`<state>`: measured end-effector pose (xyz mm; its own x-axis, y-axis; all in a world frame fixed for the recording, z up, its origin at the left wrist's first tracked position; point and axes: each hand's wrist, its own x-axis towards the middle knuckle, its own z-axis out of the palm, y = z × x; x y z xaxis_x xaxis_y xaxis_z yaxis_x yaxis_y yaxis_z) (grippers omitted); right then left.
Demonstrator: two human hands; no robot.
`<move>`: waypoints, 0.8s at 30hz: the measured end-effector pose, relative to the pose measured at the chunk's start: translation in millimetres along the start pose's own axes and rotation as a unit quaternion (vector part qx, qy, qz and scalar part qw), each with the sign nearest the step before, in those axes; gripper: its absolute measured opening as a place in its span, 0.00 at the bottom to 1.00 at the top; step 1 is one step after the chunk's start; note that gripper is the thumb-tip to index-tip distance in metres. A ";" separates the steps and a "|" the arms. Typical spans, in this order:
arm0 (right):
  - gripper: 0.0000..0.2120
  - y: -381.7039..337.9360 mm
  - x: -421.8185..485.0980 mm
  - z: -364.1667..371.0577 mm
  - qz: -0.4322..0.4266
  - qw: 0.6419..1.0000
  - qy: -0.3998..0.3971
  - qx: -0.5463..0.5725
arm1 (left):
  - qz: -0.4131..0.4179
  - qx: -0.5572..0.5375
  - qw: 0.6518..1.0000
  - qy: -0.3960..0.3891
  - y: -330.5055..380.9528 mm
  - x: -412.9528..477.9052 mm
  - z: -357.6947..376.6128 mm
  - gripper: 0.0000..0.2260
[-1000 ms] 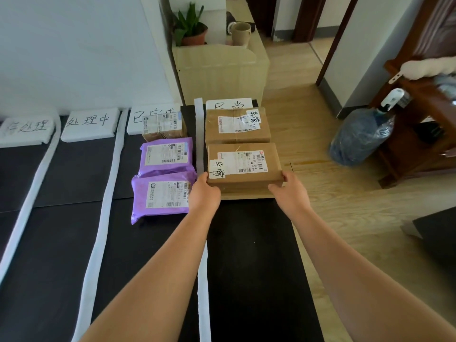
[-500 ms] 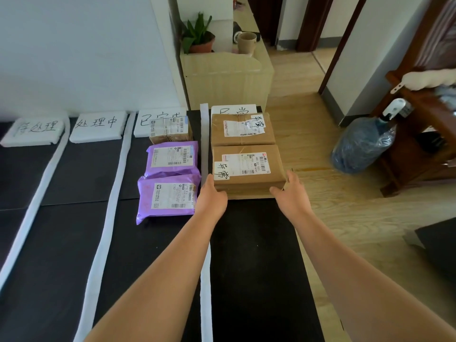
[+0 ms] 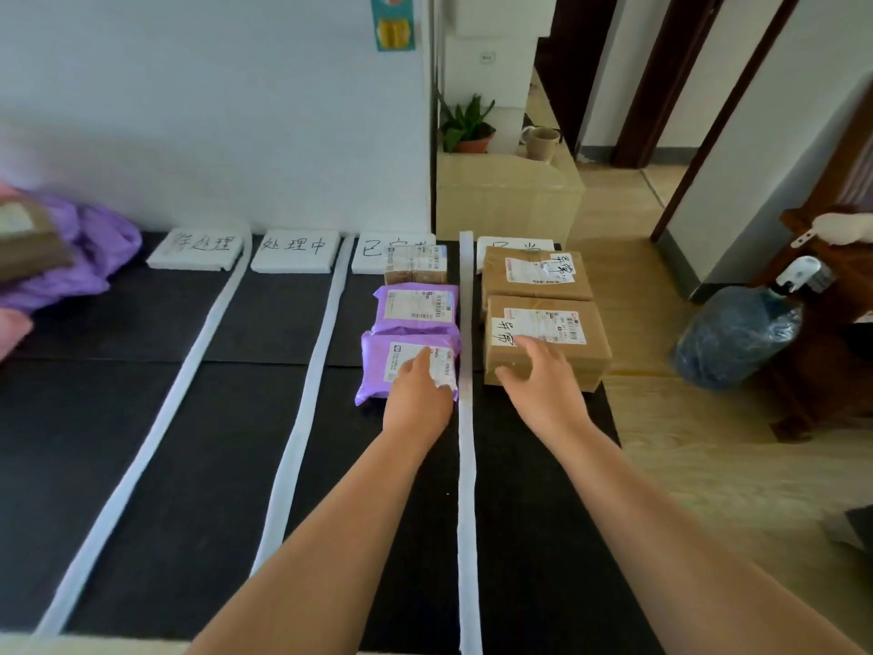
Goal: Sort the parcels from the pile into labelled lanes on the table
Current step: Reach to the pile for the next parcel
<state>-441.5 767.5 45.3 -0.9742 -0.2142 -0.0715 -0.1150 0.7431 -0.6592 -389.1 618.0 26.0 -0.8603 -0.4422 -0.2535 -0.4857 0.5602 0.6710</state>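
Hands [image 3: 418,394] [image 3: 543,385] relaxed over 2 parcels [image 3: 378,366] [image 3: 576,361]

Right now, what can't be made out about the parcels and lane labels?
Parcel pile, head view: blurred, cut off by left edge.
Third lane label: end covered by small brown box.
Fourth lane label: mostly behind far brown box.
Near purple mailer: print partly under left hand.
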 end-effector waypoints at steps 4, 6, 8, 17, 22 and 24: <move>0.25 -47.3 -35.3 38.2 -0.038 0.999 -0.020 -0.015 | 0.006 -0.016 0.999 0.031 -45.2 -28.6 -49.2 0.21; 0.25 -71.5 -56.4 61.6 -0.047 0.998 -0.025 -0.011 | -0.013 -0.014 0.999 0.044 -72.8 -43.7 -75.8 0.22; 0.25 -97.2 -80.0 85.0 -0.055 0.998 -0.029 -0.006 | -0.050 -0.007 0.997 0.060 -102.2 -59.2 -101.4 0.27; 0.27 -220.9 -173.2 196.0 -0.131 0.985 -0.107 0.014 | -0.084 -0.020 0.988 0.128 -246.5 -147.8 -227.6 0.25; 0.26 -286.1 -218.5 257.6 -0.179 0.973 -0.144 0.035 | -0.125 -0.026 0.976 0.176 -321.6 -187.8 -293.1 0.23; 0.26 -306.6 -229.5 278.8 -0.192 0.967 -0.166 0.035 | -0.144 -0.035 0.970 0.194 -344.8 -197.8 -313.2 0.23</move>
<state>-128.4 412.0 55.1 -0.7448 -0.6662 -0.0392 -0.4321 0.5262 -0.7324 -3.0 293.0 63.1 -0.5616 -0.8108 -0.1646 -0.6732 0.3322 0.6606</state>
